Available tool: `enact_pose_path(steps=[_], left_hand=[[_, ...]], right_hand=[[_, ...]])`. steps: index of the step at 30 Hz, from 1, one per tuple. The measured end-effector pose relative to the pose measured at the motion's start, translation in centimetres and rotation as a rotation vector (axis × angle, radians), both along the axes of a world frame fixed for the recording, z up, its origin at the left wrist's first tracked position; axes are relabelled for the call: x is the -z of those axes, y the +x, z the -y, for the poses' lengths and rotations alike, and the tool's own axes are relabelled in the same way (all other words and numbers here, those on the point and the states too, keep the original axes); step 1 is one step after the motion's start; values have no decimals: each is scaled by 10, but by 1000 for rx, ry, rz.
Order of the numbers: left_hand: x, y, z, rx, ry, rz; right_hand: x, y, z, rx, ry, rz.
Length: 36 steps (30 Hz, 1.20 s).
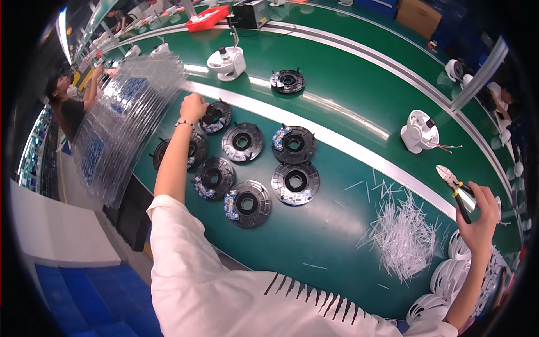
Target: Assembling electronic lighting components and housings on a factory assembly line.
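My right hand (482,219) is wrapped round the black and yellow handles of a pair of diagonal cutters (449,177), whose jaws point away to the upper left. My left hand (193,108) is curled at the far left, against the edge of a round black plate (215,117) with a blue circuit board. The back of that hand hides whatever its fingers pinch. Several similar plates lie nearer on the green bench, among them one black plate (242,142) in the middle and another plate (247,204) at the front.
A heap of clear plastic strips (405,236) lies at right beside white rings (449,278). Stacked clear trays (126,121) rise at left. Along the belt (348,106) stand white housings (420,132) and one black plate (287,82). Co-workers sit beyond.
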<state>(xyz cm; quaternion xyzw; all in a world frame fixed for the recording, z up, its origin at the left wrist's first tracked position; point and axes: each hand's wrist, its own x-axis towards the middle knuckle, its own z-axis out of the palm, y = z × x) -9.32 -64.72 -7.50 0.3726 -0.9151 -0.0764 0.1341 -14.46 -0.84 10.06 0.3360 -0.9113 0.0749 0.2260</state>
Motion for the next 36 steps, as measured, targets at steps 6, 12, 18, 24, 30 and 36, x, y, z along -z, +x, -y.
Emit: enact_pose_path(steps=[6, 12, 18, 24, 30, 36], left_hand=[[-46, -64, -65, 280, -209, -181], [0, -159, -122, 214, 294, -54], [28, -189, -150, 94, 514, -174], [-10, -143, -73, 272, 862, -449], [-46, -3, 34, 169, 1017, -447], [36, 52, 105, -400, 663, -553]], right_hand=[[-3, 2, 6, -12, -66, 37], [-4, 4, 27, -124, -29, -79], [-5, 24, -5, -9, -23, -71], [9, 34, -57, 155, -66, 53], [21, 37, -80, 219, -172, 101], [25, 23, -45, 72, -269, 141]])
